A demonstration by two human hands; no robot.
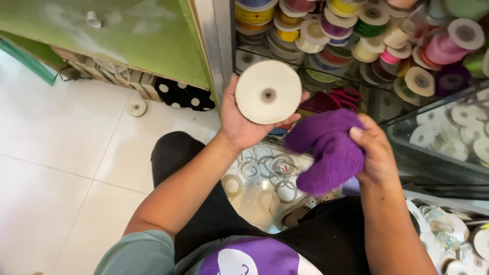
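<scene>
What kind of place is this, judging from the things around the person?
Probably a ribbon or haberdashery shop, or its stockroom. A glass cabinet is packed with ribbon spools in many colours. The left hand holds a cream spool, the right hand a purple cloth, and empty tape rings lie below.

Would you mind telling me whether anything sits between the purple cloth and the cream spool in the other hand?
Nothing visible: the purple cloth in the right hand lies just beside the cream spool held by the left hand.
</scene>
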